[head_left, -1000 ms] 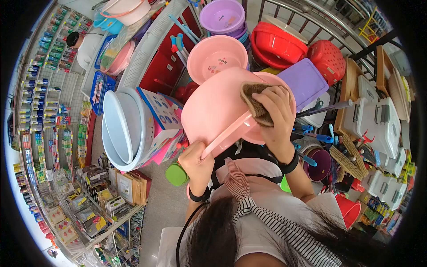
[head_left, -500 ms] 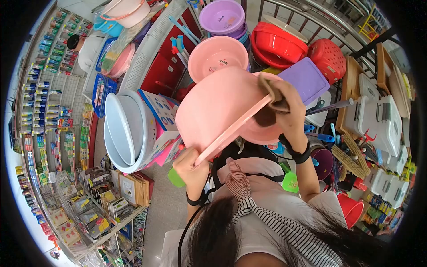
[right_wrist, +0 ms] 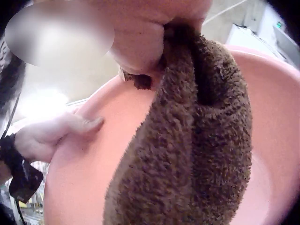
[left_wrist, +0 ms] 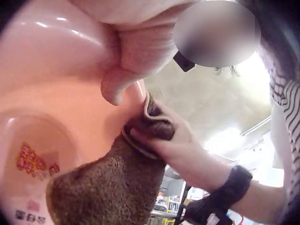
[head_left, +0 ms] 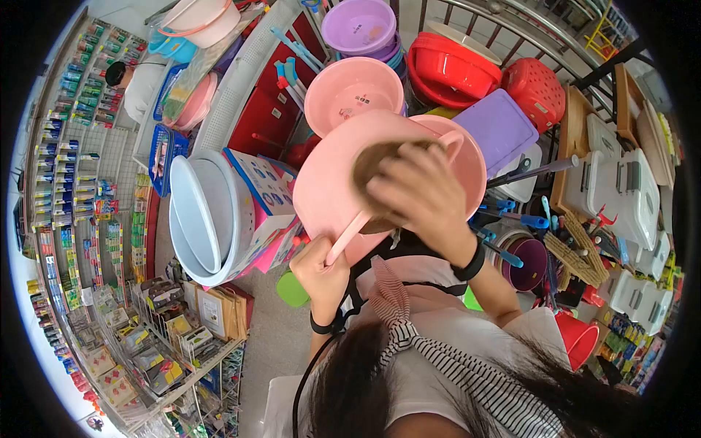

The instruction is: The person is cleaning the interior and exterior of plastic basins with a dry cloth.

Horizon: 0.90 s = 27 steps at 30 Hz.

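A pink plastic basin (head_left: 325, 171) is held tilted on its side in front of the body. My left hand (head_left: 320, 274) grips its rim at the near left, the thumb lying on the inner wall in the right wrist view. My right hand (head_left: 427, 197), blurred in the head view, holds a brown fuzzy cloth (head_left: 367, 168) folded over the rim. In the left wrist view the cloth (left_wrist: 112, 187) hangs down inside the basin, the right thumb pressing on it. The right wrist view shows the cloth (right_wrist: 183, 140) bunched under the fingers, covering part of the basin.
Behind the held basin stand another pink basin (head_left: 354, 95), purple basins (head_left: 358, 28) and red basins (head_left: 453, 69). Pale blue tubs (head_left: 201, 215) are at the left, near shelves of packaged goods (head_left: 80, 190). Mop handles (head_left: 537, 174) and lidded boxes (head_left: 624, 204) crowd the right.
My right hand and the cloth have moved left along the rim, from its far right toward the basin's middle. The left hand keeps its grip, and the basin's tilt has shifted slightly.
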Tool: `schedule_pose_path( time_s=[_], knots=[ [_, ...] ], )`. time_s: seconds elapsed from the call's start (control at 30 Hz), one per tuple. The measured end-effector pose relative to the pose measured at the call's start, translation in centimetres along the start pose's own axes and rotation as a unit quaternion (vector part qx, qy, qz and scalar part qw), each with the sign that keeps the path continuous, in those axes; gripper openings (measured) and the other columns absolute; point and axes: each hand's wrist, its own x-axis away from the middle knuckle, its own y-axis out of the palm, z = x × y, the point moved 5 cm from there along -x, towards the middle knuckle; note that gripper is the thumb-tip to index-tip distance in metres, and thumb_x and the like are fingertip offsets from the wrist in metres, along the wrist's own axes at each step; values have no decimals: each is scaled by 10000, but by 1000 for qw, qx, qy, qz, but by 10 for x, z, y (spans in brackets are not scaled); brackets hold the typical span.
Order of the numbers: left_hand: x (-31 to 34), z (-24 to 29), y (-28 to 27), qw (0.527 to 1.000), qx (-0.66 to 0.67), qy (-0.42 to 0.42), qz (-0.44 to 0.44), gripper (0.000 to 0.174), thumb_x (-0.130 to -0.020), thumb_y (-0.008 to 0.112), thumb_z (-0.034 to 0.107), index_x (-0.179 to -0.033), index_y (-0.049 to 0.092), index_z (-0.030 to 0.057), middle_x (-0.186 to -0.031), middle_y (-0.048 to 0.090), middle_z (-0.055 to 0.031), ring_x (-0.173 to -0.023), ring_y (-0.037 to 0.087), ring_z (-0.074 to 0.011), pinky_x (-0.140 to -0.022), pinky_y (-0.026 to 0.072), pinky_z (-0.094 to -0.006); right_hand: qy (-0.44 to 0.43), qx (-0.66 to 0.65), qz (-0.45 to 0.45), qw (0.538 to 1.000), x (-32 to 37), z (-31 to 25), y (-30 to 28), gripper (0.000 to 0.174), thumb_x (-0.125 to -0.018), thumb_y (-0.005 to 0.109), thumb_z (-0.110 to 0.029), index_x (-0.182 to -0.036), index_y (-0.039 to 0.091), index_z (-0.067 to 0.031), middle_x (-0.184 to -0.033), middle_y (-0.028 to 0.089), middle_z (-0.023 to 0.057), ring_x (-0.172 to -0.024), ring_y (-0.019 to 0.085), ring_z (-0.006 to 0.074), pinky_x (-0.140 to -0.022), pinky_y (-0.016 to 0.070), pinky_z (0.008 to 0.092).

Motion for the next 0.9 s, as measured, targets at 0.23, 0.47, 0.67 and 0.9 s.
schedule_pose_path(
  time_s=[0.23, 0.47, 0.67, 0.9],
  knots=[
    [1, 1, -10, 1000, 14, 6, 22, 238, -608, 538, -94, -574, 318, -10, -532, 305, -120, -453, 268, -206, -436, 229, -315, 247, -115, 117, 955, 11, 76, -10, 515, -663, 630, 94, -1157, 561, -34, -1082, 598, 151, -1025, 572, 352, -897, 453, 393],
    [0, -3, -14, 1000, 18, 6, 20, 234, -601, 542, -108, -568, 332, -9, -529, 317, -109, -453, 277, -190, -441, 232, -302, 325, -125, 79, 934, 46, 113, -1, 591, -717, 531, 147, -1272, 490, -53, -1122, 599, 194, -1047, 576, 367, -894, 454, 374],
    [6, -21, -29, 998, 24, -31, 46, 323, -784, 779, 142, -658, 544, -40, -580, 448, 40, -567, 346, -55, -496, 277, -228, 346, -123, 89, 926, 65, 125, 9, 604, -729, 548, 139, -1304, 467, -27, -1134, 595, 196, -1055, 583, 343, -895, 456, 367],
    [3, -30, -33, 984, 138, -60, 91, 456, -778, 774, 95, -553, 383, 23, -541, 421, 16, -531, 319, -58, -475, 250, -239, 369, -173, 105, 907, 71, 122, 17, 566, -774, 588, 93, -1314, 461, -20, -1094, 608, 193, -1000, 598, 323, -878, 460, 352]
  ],
)
